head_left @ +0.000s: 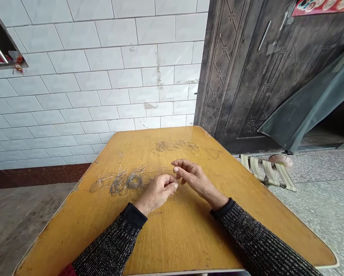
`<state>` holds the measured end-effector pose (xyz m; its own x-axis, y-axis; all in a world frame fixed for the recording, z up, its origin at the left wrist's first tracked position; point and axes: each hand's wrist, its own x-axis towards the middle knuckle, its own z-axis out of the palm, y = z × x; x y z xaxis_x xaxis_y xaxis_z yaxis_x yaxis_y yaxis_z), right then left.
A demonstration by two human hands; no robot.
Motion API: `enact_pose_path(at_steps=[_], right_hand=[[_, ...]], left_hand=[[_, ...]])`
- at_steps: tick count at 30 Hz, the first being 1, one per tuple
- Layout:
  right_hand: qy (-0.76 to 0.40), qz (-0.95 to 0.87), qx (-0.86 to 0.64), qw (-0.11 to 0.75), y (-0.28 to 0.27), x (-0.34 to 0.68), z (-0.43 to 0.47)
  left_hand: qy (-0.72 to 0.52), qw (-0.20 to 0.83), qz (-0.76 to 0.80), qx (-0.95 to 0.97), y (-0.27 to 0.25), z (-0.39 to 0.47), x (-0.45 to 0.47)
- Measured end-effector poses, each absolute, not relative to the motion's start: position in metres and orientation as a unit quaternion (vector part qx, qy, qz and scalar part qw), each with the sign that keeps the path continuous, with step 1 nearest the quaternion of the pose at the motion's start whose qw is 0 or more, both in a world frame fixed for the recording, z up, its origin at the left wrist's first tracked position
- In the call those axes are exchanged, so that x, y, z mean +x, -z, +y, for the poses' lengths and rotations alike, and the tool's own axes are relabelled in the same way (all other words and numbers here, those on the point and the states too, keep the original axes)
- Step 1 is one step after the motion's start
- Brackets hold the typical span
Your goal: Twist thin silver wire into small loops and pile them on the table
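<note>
My left hand is closed in a pinch over the middle of the wooden table, thumb against the bent forefinger, on a strand of thin wire that barely shows. Beside it, almost touching, my right hand has its fingers loosely curved and a little apart; nothing I can make out is in them. Left of my left hand lie loose coils of thin wire, a dark grey coil among them. Farther back on the table is a row of small wire loops.
The wooden table reaches back to a white tiled wall. A dark patterned metal door stands to the right, with a grey-green curtain. A low striped-strap seat is on the floor beside the table.
</note>
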<state>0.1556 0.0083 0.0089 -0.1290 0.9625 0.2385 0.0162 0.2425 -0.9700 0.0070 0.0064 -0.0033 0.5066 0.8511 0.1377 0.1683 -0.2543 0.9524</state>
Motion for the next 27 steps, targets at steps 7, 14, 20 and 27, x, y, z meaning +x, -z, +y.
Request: enact_pose_path(at_steps=[7,14,20,27], right_hand=[[-0.370,-0.701,-0.363,0.490,-0.009,0.163,0.007],[-0.175,-0.829,-0.350,0.399,-0.010,0.169,0.006],[-0.085,-0.848,-0.363,0.377,-0.006,0.167,0.007],[-0.067,-0.848,-0.372,0.370,-0.006,0.166,0.004]], left_hand=[[-0.289,0.493,0.339,0.748,0.007,0.007,0.006],[-0.229,0.502,0.374,0.746,-0.003,0.002,0.006],[-0.219,0.488,0.375,0.757,-0.004,0.003,0.005],[-0.211,0.495,0.374,0.755,-0.006,0.003,0.006]])
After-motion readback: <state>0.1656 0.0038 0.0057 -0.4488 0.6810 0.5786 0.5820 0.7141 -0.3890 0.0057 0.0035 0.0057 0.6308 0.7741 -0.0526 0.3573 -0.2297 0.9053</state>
